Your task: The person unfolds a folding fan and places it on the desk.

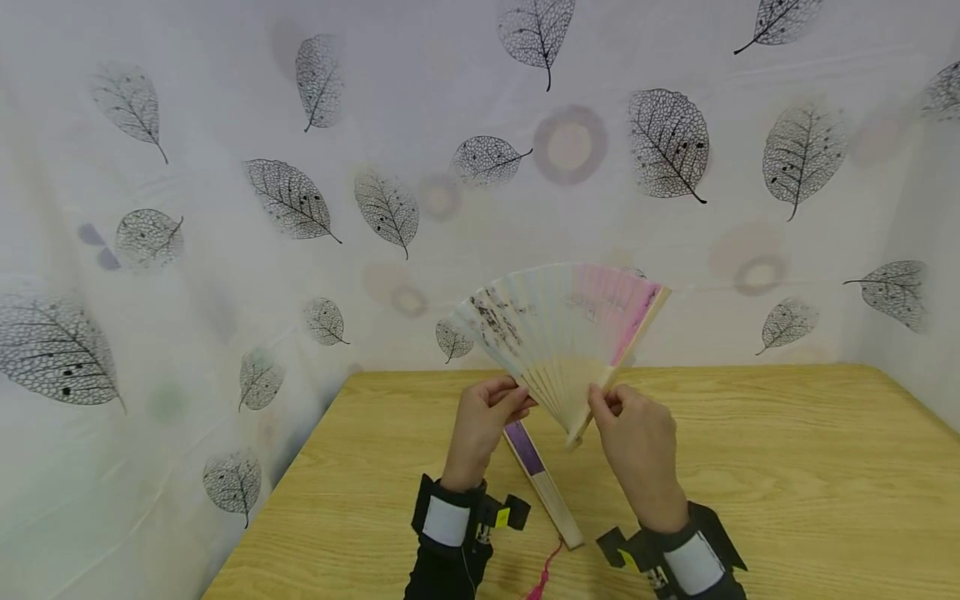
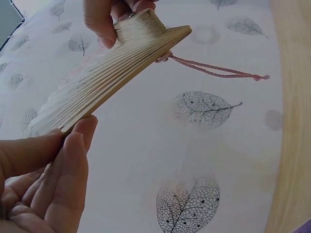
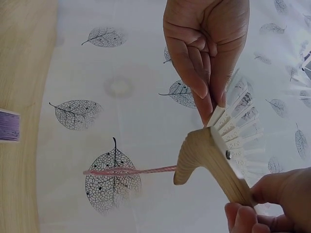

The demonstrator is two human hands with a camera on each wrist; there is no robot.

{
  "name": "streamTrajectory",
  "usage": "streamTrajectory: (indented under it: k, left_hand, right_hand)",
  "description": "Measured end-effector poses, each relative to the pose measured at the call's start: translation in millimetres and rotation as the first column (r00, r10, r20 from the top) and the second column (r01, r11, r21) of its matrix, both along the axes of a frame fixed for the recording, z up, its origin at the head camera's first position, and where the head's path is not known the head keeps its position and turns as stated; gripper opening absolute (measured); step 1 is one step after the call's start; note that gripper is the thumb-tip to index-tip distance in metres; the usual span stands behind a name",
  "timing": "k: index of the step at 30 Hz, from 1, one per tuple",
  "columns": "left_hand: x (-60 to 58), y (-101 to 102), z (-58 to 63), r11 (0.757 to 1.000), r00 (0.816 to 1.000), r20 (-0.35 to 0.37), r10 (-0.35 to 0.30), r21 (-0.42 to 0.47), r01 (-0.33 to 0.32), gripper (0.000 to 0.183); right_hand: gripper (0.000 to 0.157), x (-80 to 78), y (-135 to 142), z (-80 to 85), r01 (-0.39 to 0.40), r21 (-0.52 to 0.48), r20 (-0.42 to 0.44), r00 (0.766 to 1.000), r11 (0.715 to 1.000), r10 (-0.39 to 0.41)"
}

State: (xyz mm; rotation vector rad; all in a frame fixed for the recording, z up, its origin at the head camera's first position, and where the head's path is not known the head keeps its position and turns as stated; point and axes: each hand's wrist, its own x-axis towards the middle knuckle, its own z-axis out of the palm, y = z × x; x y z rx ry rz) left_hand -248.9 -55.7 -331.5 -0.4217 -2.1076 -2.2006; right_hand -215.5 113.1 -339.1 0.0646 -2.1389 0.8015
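Spread wide between my hands is a folding fan (image 1: pixel 558 325), its leaf fading from white with dark blossoms on the left to pink on the right. My left hand (image 1: pixel 487 421) pinches the fan's left outer edge between thumb and fingers. On the opposite side, my right hand (image 1: pixel 637 442) pinches the right guard stick low down, near the pivot. The wooden ribs (image 2: pixel 112 68) converge at a rivet (image 3: pixel 228 155), and a pink cord (image 2: pixel 218 69) hangs from that end. Below the hands a second, folded fan (image 1: pixel 551 492) with a purple leaf lies on the table.
A pink tassel (image 1: pixel 542 579) trails from the folded fan toward the near edge. The wooden table (image 1: pixel 787 467) reaches back to a pale curtain (image 1: pixel 420 83) printed with skeleton leaves, which also runs along the left side.
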Motion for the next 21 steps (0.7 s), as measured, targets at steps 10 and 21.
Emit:
streamTrajectory:
  k: [10,21]
  left_hand:
    - [-0.4,-1.0,-0.1,1.0,1.0,-0.002,0.018,0.003,-0.018,0.027]
    - [-0.1,-1.0,0.5,1.0,1.0,0.001,0.018,0.025,-0.018,0.026]
  right_hand:
    - [0.029,-0.1,0.2,0.6,-0.007,-0.001,-0.014,1.0,1.0,0.007]
    - [0.032,0.2,1.6,0.8,0.001,-0.025,-0.025,1.0,1.0,-0.001]
